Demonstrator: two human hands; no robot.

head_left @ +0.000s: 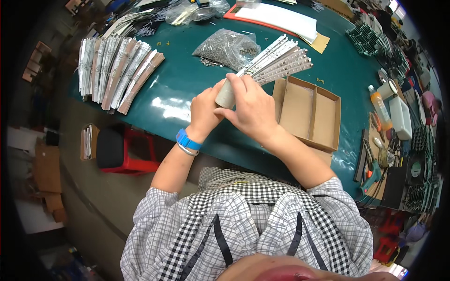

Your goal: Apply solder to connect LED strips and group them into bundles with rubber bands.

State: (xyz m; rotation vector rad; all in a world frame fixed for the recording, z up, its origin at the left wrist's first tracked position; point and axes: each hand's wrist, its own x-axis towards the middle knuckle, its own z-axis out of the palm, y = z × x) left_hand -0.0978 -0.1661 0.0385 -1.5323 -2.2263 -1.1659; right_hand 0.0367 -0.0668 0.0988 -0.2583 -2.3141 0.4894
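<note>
Over the front part of the green table (180,77), I hold a bundle of long, thin white strips (286,58). The strips have dark spots along them and fan out toward the far right. Around the bundle's near end, my right hand (255,107) is closed, its fingers over the top. My left hand (204,111) is closed against the left side of the same end, its fingers partly hidden. A grey-beige piece (226,96) shows between the two hands; I cannot tell whether it is a wrapping or part of the bundle.
A clear bag of small metal parts (222,48) lies just beyond my hands. At the left are several bundled strips (115,70). A divided cardboard tray (326,114) stands right of my hands. Farther right are an orange bottle (380,107) and a teal-handled tool (371,175).
</note>
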